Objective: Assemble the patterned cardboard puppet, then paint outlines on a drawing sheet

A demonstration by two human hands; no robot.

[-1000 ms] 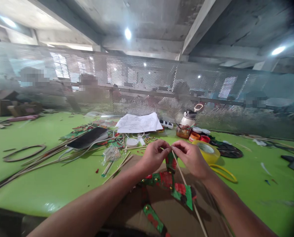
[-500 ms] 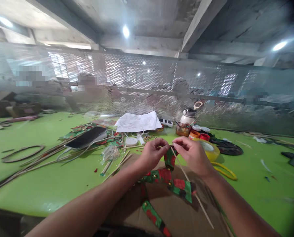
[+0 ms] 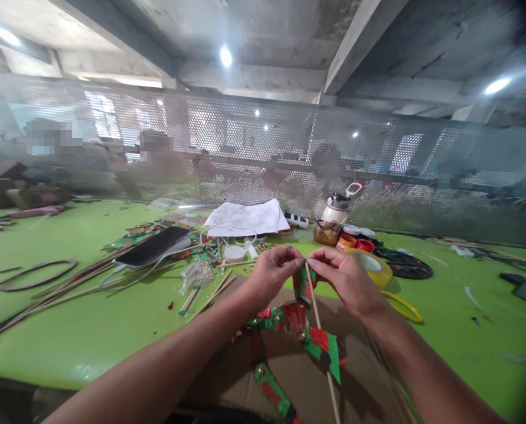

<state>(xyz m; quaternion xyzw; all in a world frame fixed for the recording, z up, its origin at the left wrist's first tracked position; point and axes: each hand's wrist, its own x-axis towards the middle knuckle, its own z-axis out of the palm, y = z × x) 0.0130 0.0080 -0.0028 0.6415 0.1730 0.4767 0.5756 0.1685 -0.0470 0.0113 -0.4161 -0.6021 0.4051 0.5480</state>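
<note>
Side by side, my left hand and my right hand pinch at the top end of a thin wooden stick. The stick slants down over a jointed figure painted green, red and black. Brass-coloured fasteners link its pieces. A narrow upper piece of the figure hangs just below my fingertips. A lower limb dangles toward the near edge. Whatever joins stick and figure is hidden by my fingers. Brown cardboard lies under the figure.
On the green table lie a phone with a white cable, long thin sticks and white papers. Paint jars, a bottle and a tape roll stand beyond my right hand. A perforated screen rises behind.
The stick's lower end has swung left and nearer to me, so it now hangs more upright. The figure's right-hand piece has tilted downward. Both hands stay together at the top.
</note>
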